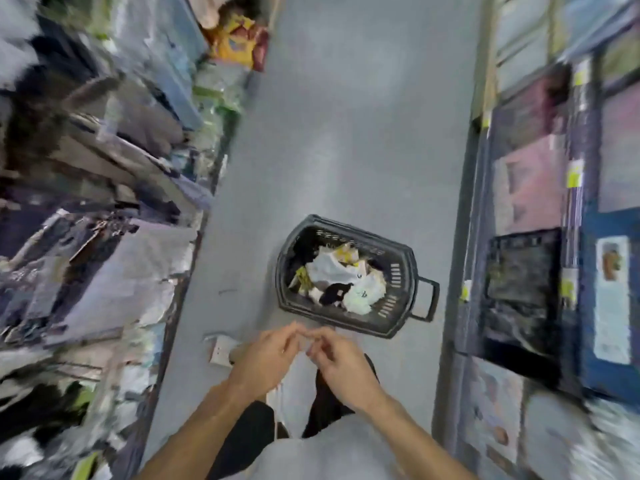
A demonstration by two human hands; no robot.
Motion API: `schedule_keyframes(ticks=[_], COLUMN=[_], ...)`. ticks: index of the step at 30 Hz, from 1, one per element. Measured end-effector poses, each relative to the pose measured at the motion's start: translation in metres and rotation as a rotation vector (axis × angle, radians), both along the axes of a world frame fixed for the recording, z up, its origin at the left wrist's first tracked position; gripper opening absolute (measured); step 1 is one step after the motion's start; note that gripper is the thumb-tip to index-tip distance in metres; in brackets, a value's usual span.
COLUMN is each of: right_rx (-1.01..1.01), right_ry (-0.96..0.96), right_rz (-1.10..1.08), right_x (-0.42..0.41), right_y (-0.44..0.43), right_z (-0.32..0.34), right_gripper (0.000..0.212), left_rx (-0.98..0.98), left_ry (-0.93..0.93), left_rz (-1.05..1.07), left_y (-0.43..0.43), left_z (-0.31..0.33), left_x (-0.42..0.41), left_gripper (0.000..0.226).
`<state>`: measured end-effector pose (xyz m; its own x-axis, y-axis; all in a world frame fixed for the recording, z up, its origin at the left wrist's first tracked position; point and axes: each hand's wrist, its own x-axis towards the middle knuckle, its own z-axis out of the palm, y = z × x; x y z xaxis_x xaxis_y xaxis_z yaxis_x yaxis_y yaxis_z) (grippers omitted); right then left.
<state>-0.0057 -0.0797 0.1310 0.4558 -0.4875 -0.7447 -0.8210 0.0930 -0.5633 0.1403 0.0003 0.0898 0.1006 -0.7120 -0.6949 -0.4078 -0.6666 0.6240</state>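
Setting: shop aisle with a grey floor (346,133) running between two rows of shelves; much of the view is blurred.
Landmark: dark plastic basket (391,303), standing on the floor in the middle of the aisle.
Person: light top and dark trousers, just short of the basket on its near side.
Hands: left hand (268,358) and right hand (341,362) are brought together just before the basket's near rim, fingers curled and fingertips meeting. Whether they pinch something between them I cannot tell; it is too blurred.
White packet (220,351): flat on the floor, near the basket's near left corner, just beside the left hand.
Basket contents: white packets (332,268) heaped in the middle, a black item (334,293) toward the near side, a yellow pack (304,277) against the left wall.
Handle (429,299): sticks out from the basket's right end, low by the floor.
Left shelves (104,202): left of the basket, crowded with grey and dark goods.
Right shelves (536,188): right of the basket, holding flat pink and dark packs with yellow tags.
Yellow bags (239,39): far beyond the basket, at the left row's far end.
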Motion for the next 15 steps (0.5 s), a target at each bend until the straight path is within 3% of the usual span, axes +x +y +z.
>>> schedule_keyframes(ticks=[5,13,15], right_rx=[-0.009,0.035,0.012], right_ry=[0.119,0.254,0.283], right_rz=[-0.174,-0.175,-0.147], right_x=[-0.062,-0.114,-0.113], right_y=[-0.071,-0.135,-0.144], right_z=[-0.1,-0.332,-0.383], right_gripper=[0.026,0.024,0.031], left_rx=[0.121,0.176,0.18], left_ry=[0.006,-0.083,-0.105], left_rz=[-0.112,-0.178,-0.115], left_y=[-0.063,-0.151,-0.167], left_z=[-0.095,-0.309,-0.355], left_x=[-0.04,-0.061,-0.064], left_gripper=[0.02,0.018,0.029])
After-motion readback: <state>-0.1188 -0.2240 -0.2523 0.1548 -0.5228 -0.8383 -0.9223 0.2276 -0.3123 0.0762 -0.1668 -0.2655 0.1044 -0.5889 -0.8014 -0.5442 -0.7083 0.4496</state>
